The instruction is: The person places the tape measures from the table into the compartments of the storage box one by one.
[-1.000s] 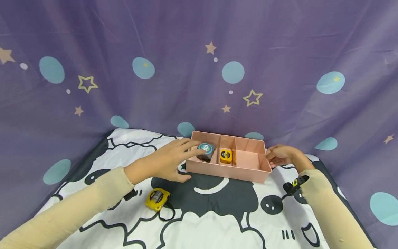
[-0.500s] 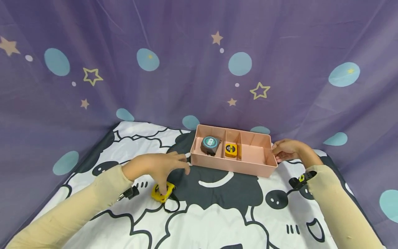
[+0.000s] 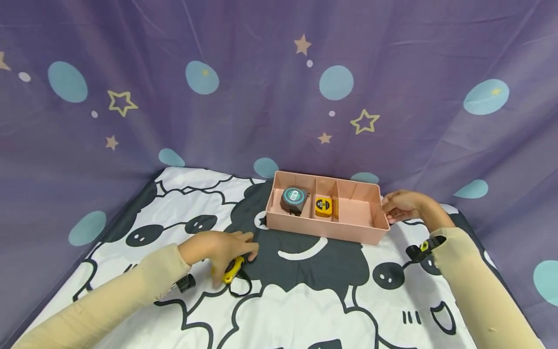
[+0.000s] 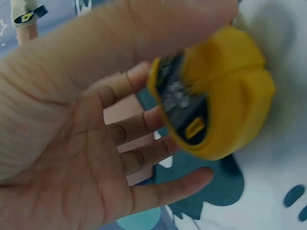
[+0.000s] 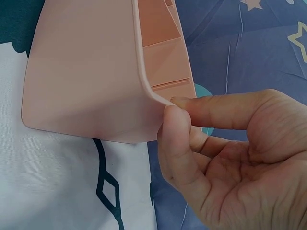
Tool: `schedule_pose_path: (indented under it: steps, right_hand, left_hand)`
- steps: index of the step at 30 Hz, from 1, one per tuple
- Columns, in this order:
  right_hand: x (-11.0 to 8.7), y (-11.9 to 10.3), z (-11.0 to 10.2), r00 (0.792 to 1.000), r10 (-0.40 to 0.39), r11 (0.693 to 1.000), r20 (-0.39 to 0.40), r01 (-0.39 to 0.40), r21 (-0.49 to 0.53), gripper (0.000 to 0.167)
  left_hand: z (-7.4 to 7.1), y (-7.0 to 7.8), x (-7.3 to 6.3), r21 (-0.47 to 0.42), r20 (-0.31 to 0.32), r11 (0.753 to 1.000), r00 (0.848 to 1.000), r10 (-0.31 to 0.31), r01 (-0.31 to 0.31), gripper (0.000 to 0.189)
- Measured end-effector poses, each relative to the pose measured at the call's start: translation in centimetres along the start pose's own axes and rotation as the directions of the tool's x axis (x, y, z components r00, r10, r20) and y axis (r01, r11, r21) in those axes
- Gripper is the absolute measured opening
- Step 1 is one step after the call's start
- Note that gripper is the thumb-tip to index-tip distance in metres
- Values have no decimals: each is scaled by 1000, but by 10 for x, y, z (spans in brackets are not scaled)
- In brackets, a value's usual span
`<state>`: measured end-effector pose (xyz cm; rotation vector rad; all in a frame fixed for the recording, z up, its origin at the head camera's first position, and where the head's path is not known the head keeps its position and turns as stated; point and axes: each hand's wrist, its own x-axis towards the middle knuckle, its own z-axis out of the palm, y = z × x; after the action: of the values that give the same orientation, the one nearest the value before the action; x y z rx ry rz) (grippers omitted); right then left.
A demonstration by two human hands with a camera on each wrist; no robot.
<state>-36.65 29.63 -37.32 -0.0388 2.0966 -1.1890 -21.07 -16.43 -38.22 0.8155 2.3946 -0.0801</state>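
Observation:
My left hand (image 3: 222,246) reaches down over a yellow tape measure (image 3: 233,271) that has a black wrist strap. In the left wrist view the thumb lies on one side of this tape measure (image 4: 235,100) and fingertips meet its labelled face, pinching it. A pink divided box (image 3: 322,230) stands farther back. My right hand (image 3: 404,205) pinches the rim at its right end between thumb and index finger, as the right wrist view shows on the box (image 5: 91,72). Inside the box are a grey-and-teal tape measure (image 3: 294,198), left, and a small yellow tape measure (image 3: 323,207), middle compartment.
A white cloth with black cartoon drawings (image 3: 305,320) covers the table. Behind the box, a purple curtain (image 3: 261,116) with stars and blue spots hangs close to it. The right compartment of the box shows its bare floor.
My left hand has drawn back from above the box's left compartment and come down onto the yellow tape measure. My right hand keeps its pinch on the box rim.

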Motion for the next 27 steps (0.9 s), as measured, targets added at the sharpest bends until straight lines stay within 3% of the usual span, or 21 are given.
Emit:
schedule_pose_path:
  steps: [6,13,27]
  right_hand:
    - [-4,1,-8,1000,-17,1000,-18,17,-5,7]
    - [-7,6,-10,999,-26,1000,-35,26,-7,7]
    - [5,9,6,997,-50,999,-62,49,-16,8]
  left_hand:
    - [1,-5,10,-25,-76,1000,997,7,-9,71]
    - [-2,-15,20,-141,-232,987,972,43,-77,65]
    - [13,-24,32,-276,-329,953,944,32,-129,66]
